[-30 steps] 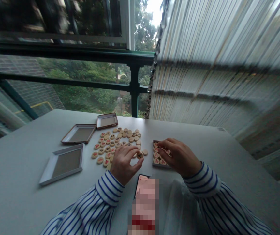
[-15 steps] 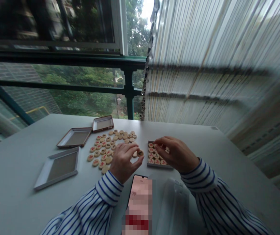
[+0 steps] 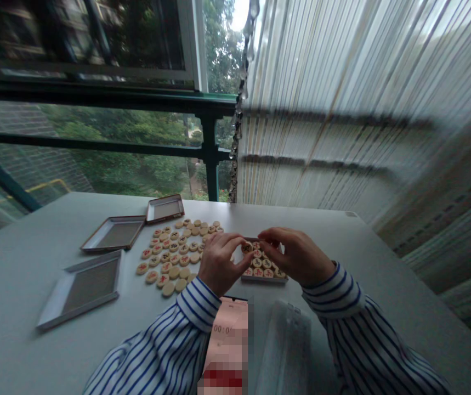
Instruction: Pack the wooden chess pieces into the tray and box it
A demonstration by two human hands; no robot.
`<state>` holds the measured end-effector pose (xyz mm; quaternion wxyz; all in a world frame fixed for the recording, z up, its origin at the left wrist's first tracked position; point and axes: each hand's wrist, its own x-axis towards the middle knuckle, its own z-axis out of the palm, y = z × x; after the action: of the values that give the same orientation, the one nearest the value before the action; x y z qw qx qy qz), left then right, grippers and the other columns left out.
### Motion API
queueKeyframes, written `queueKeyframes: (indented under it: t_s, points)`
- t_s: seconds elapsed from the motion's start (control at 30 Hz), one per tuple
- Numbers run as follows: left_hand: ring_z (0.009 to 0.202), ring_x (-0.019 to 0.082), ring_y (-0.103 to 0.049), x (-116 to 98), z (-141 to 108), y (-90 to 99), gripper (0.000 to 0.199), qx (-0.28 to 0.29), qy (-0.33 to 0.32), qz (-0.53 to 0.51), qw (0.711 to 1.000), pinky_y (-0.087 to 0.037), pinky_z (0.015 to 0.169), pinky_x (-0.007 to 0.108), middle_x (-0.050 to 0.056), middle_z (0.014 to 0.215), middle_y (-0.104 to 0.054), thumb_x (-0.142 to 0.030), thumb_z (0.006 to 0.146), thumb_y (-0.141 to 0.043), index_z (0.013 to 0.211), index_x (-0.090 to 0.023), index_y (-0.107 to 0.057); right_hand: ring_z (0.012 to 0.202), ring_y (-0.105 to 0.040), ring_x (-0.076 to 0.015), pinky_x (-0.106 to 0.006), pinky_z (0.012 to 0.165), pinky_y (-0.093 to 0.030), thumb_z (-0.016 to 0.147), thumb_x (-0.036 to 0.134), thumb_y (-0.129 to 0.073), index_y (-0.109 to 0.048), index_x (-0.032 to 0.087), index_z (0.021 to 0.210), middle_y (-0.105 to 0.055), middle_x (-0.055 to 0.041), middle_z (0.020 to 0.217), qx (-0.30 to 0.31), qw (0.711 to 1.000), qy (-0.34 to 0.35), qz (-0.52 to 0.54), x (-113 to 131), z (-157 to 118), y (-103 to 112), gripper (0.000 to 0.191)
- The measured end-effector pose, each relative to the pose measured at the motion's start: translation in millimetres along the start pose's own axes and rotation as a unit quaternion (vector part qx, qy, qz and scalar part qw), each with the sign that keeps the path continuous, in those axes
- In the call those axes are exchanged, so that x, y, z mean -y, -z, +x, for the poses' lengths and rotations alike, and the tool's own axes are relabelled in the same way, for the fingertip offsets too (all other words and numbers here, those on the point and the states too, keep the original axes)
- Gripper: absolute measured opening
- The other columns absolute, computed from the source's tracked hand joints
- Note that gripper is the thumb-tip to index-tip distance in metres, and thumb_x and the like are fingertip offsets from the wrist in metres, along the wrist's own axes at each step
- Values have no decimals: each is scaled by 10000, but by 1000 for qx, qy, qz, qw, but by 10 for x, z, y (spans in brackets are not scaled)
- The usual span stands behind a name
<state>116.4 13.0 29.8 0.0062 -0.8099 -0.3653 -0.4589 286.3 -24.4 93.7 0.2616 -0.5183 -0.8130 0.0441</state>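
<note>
While two hands (image 3: 222,264) flank one pinched disc (image 3: 247,248), three trays (image 3: 89,289) lie farther left.

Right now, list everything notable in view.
loose wooden discs: many, tan, table centre
held disc: 1, tan, left hand
filled rectangular tray: 1, pale, right of discs
rectangular trays: 3, grey, two brown rimmed, left
phone: 1, pink screen, front
plastic case: 1, translucent, beside phone
table: 1, white, beneath
railing: 1, green, behind
striped curtain: 1, whitish, right
trees: several, green, outside
left hand: 1, blue striped sleeve, centre
right hand: 1, likewise, over tray
</note>
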Motion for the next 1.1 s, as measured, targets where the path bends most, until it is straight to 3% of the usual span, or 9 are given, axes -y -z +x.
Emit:
queueKeyframes:
  t_s: [0.17,0.5,0.8,1.1]
  points:
    - [844,202,-564,28,-109,-62,168,-14,3,-4,1000,-375,847,387,53,872,-642,-310,706,-591,814,-181,-601,668,-554,-116,-237,630,-413,801,255,-474,-593,190,897,-623,-20,737,12,1000,-7,1,-43,2,-39,166]
    - [796,177,-583,23,-181,-8,132,-52,-24,-17,998,-390,845,378,41,827,-652,-258,676,-630,777,-178,-603,651,-557,-107,-223,619,-415,799,259,-483,-612,195,911,-642,-17,742,71,994,-18,78,-49,16,-219,182]
    - [784,175,-586,-2,-197,2,131,-50,-35,-17,998,-390,842,391,33,825,-656,-250,684,-627,797,-186,-608,625,-556,-88,-199,595,-430,800,288,-497,-618,157,854,-644,-21,739,100,976,-20,191,-40,30,-293,187]
    - [830,185,-580,54,-233,-45,218,-22,7,-106,994,-446,771,351,63,869,-644,-286,673,-654,857,-174,-619,596,-522,-80,-200,579,-410,795,255,-513,-638,173,862,-634,-5,713,95,979,-16,177,-102,31,-304,164]
